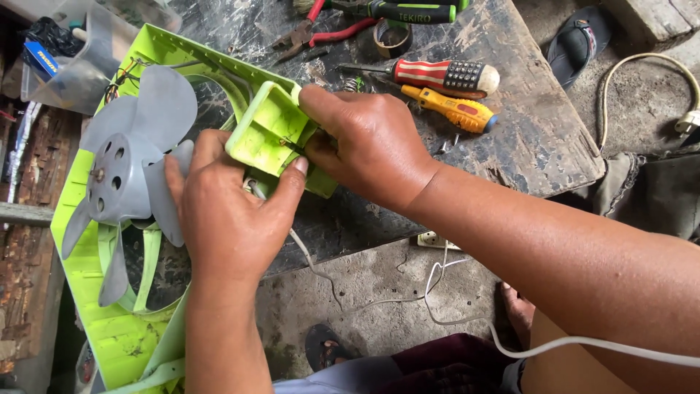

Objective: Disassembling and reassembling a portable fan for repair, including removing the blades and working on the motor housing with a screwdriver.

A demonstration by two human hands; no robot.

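Worn, dark wooden workbench [539,138] over a stained concrete floor [379,292], seen from above. Lime-green plastic fan frame [95,292] lying across the bench's left end and hanging past its near edge, with grey fan blades [135,146] on their hub inside the round opening. Small lime-green plastic box [266,131], open side up, resting on the frame's upper right part, just beside the blades. Left hand [226,211] curled narrow, thumb pressed against the box's near wall, fingers tucked below it next to the blades. Right hand [368,142] closed over the box's right side, thumb along its top rim, fingertips pinched at a small dark part by the box edge; too small to tell what that part is. White cable [452,310] trailing from beneath the hands down over the floor and across the lap. Behind the hands, well apart from them: screwdriver with red-and-white striped handle [437,73], yellow-and-orange screwdriver [456,109] just beside it, red-handled pliers [321,33], roll of tape [392,36], green-and-black tool handle [408,11]. Clear plastic container [80,62] at far left. Dark sandal [580,36] and white plug [689,120] on the floor at right.
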